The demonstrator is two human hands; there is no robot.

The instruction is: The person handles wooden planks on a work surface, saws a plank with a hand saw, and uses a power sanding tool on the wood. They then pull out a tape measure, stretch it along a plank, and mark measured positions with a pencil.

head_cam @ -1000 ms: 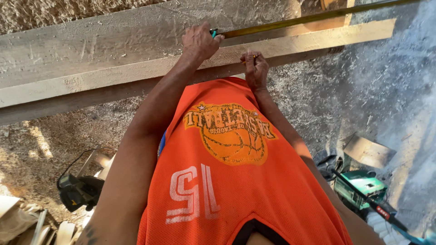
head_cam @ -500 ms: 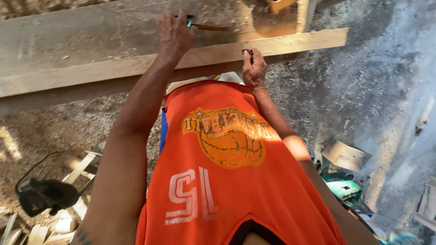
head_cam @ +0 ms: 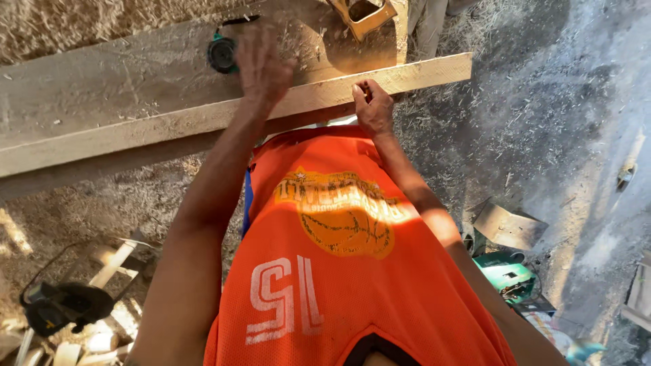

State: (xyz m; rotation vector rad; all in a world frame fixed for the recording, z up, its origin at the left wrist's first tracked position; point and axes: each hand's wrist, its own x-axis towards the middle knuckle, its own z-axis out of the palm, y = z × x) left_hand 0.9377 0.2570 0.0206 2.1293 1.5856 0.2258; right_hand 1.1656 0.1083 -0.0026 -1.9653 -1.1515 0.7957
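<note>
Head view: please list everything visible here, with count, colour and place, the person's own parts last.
wooden plank: one, pale, lying across the top, on edge nearest the person
wide board: one, grey-brown, behind the plank
tape measure: one, dark case with green, on the board
power tool: one, green, on the ground at right
dark tool: one, black, lower left
orange jersey: one, centre
left hand: open, blurred, beside the tape measure
right hand: gripping the plank's edge
</note>
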